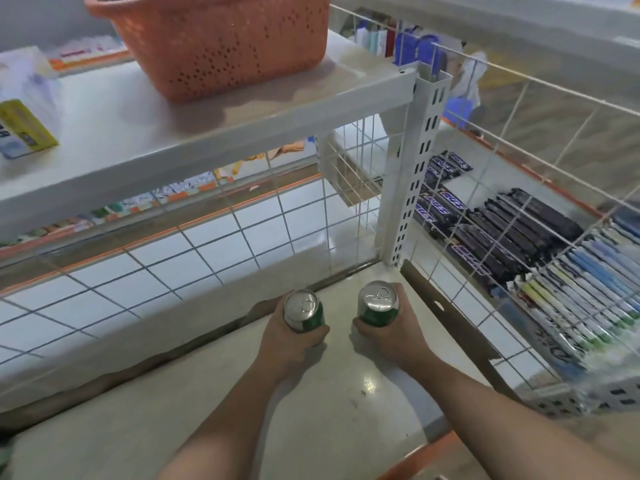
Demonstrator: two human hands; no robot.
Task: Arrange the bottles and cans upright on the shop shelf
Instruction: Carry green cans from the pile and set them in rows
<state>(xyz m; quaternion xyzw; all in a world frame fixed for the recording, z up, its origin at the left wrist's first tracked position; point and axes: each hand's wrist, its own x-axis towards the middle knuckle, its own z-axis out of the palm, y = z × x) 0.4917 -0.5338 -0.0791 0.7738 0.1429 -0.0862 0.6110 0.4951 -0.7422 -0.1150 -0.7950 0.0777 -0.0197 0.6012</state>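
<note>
Left hand (pixel 284 344) fingers clamp left can (pixel 302 310), right hand (pixel 396 337) right can (pixel 379 302); both upright.

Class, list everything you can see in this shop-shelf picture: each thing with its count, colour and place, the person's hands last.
Basket: one, orange, on the upper shelf.
Box: one, yellow and blue, upper shelf, left edge.
Post: one, white, slotted, at the lower shelf's back right corner.
Chocolate bars: many, dark wrappers, right of the post.
Cans: two, green, silver tops; left can and right can upright near the post.
Hands: two; left hand grips the left can, right hand grips the right can.
</note>
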